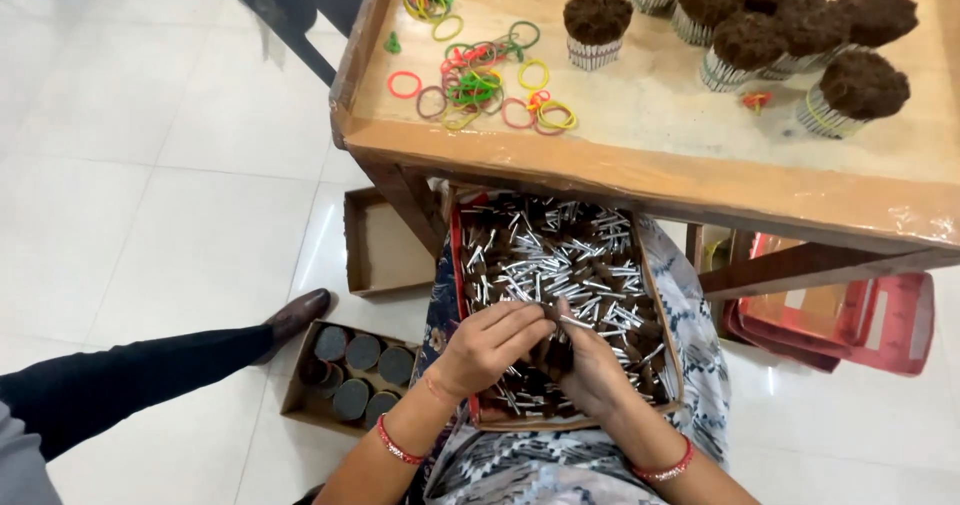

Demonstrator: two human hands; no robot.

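A cardboard tray (665, 315) rests on my lap, filled with many small brown-headed pieces on thin silver stems (560, 260). My left hand (490, 345) reaches into the tray's near part, its fingers pinching some of the pieces. My right hand (590, 365) is closed around a small bunch of the same pieces right beside it, the two hands touching. Red bangles sit on both wrists.
A wooden table (640, 165) above the tray holds coloured rubber bands (475, 80) and several banded brown bundles (597, 27). On the floor stand an open cardboard box (375, 245) and a box of finished bundles (350, 375). Another person's leg and shoe (295, 315) lie left; red trays (880, 325) right.
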